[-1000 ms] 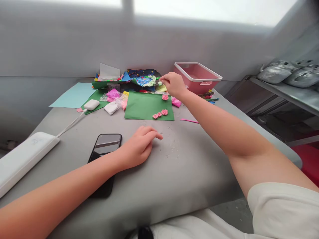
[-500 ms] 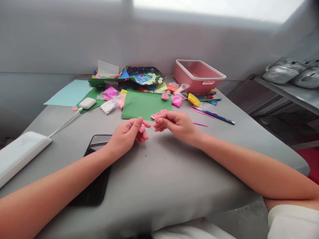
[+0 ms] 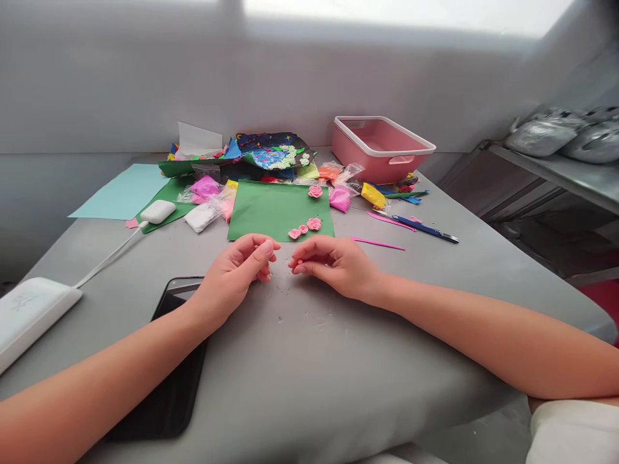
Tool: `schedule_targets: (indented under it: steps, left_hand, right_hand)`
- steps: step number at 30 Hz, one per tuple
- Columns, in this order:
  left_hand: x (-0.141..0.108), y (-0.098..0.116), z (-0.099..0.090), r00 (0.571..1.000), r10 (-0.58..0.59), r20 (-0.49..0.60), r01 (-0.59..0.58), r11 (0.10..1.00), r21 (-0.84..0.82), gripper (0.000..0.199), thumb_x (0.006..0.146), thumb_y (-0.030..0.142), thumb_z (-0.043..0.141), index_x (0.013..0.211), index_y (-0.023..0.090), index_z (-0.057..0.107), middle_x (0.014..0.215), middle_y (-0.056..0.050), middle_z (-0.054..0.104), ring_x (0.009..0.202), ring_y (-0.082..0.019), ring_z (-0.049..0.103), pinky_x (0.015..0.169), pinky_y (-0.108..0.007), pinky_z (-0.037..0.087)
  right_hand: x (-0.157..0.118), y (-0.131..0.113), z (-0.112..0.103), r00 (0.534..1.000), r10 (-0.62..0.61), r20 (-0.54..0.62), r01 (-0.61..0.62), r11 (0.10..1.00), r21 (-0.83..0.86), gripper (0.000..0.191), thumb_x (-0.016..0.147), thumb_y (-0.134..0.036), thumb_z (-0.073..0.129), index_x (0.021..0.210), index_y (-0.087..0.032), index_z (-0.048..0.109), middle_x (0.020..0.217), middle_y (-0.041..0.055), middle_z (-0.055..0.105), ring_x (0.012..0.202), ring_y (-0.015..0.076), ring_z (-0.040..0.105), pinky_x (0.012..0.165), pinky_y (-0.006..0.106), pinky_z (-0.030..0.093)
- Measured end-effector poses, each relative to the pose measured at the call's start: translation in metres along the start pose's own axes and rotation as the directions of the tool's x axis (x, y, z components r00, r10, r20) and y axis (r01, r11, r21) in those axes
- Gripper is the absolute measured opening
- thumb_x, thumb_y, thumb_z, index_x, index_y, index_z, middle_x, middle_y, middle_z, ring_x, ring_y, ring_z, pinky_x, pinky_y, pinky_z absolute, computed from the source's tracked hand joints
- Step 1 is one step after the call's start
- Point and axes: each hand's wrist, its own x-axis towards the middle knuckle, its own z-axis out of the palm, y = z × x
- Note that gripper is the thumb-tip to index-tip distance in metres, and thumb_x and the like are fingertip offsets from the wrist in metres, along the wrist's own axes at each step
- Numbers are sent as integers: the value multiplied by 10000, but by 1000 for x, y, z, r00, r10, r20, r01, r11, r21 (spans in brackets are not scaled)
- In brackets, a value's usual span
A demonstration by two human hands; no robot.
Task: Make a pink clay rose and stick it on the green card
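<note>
My left hand (image 3: 236,274) is closed over the grey table, thumb pressed towards the fingers. The pink clay piece it held a moment earlier is now hidden by the fingers. Facing it across a small gap, my right hand (image 3: 341,265) has thumb and fingertips pinched together on what looks like a small bit of pink clay (image 3: 300,261). Just beyond both hands lies a green paper sheet (image 3: 271,209). Several pink clay roses (image 3: 314,223) sit on its right part, most along the near edge and one near the far corner.
A phone (image 3: 159,386) lies under my left forearm, with a white power bank (image 3: 33,316) and a cabled white case (image 3: 158,211) to the left. A pink tool (image 3: 380,244), a blue-handled cutter (image 3: 425,229), yellow clay (image 3: 373,195) and a pink basket (image 3: 382,165) are at right.
The pink clay in my left hand has gone out of sight. My right hand has come down and nearer to me, uncovering the roses at the sheet's near edge. The view has shifted slightly.
</note>
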Motion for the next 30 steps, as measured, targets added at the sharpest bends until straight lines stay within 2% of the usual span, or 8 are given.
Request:
schedule_targets:
  steps: [5, 8, 11, 17, 21, 24, 27, 30]
  left_hand:
    - [1, -1, 0, 999, -31, 12, 31, 999, -19, 344, 803, 517, 737, 872, 191, 650, 874, 8, 638, 750, -116, 590, 769, -264, 511]
    - [0, 2, 1, 998, -54, 43, 54, 999, -2, 360, 761, 485, 792, 931, 199, 654, 847, 10, 664, 796, -141, 640, 791, -278, 532]
    - [-1, 3, 2, 994, -68, 81, 71, 997, -28, 419, 780, 509, 765, 1037, 193, 664, 877, -20, 709, 825, -170, 679, 795, -314, 563]
    - [0, -1, -1, 993, -23, 118, 30, 998, -58, 451, 838, 624, 638, 807, 174, 646, 557, 39, 567, 511, -114, 559, 544, -250, 512]
    - [-1, 1, -2, 968, -45, 246, 61, 997, -56, 385, 826, 563, 698, 830, 185, 624, 750, 6, 663, 722, -142, 668, 671, -257, 556]
    - [-3, 3, -1, 947, -98, 305, 110, 994, -22, 374, 767, 495, 788, 917, 196, 623, 834, 5, 676, 811, -154, 690, 726, -267, 561]
    - [-4, 3, 0, 940, -112, 323, 123, 992, -11, 405, 810, 579, 707, 895, 190, 632, 723, 20, 642, 653, -127, 648, 667, -270, 548]
    - [-5, 1, 0, 931, -114, 348, 121, 993, 3, 508, 860, 685, 556, 815, 184, 628, 565, 31, 568, 512, -119, 553, 562, -271, 502]
  right_hand:
    - [-4, -2, 0, 998, 11, 61, -12, 1000, 18, 260, 874, -432, 660, 845, -177, 698, 779, 38, 741, 735, 151, 724, 710, 294, 618]
    - [-6, -4, -1, 998, -51, 25, 53, 996, -67, 163, 814, -348, 739, 819, -190, 698, 793, 25, 742, 735, 150, 714, 732, 291, 610]
    - [-8, -10, 1, 993, -116, 16, 117, 991, -58, 123, 869, -307, 672, 904, -195, 710, 854, 29, 755, 796, 152, 732, 792, 299, 615]
    - [-6, -32, 5, 973, -227, -35, 213, 948, -236, 147, 883, -336, 687, 826, -205, 720, 768, 15, 731, 677, 126, 644, 630, 250, 557]
    - [-3, -30, 6, 932, -363, 7, 346, 882, -320, 123, 921, -283, 640, 886, -213, 734, 861, 37, 751, 791, 147, 644, 697, 271, 545]
    - [-3, -23, 5, 946, -323, -21, 299, 896, -329, 251, 968, -298, 561, 790, -191, 701, 753, 34, 709, 698, 130, 601, 687, 278, 513]
    - [-4, -22, 4, 973, -224, -51, 200, 936, -288, 221, 914, -348, 647, 752, -200, 673, 725, 17, 683, 673, 130, 590, 629, 262, 506]
    - [-7, -21, 2, 969, -239, -60, 217, 944, -249, 161, 902, -358, 666, 826, -217, 686, 792, 23, 701, 721, 139, 615, 642, 265, 528]
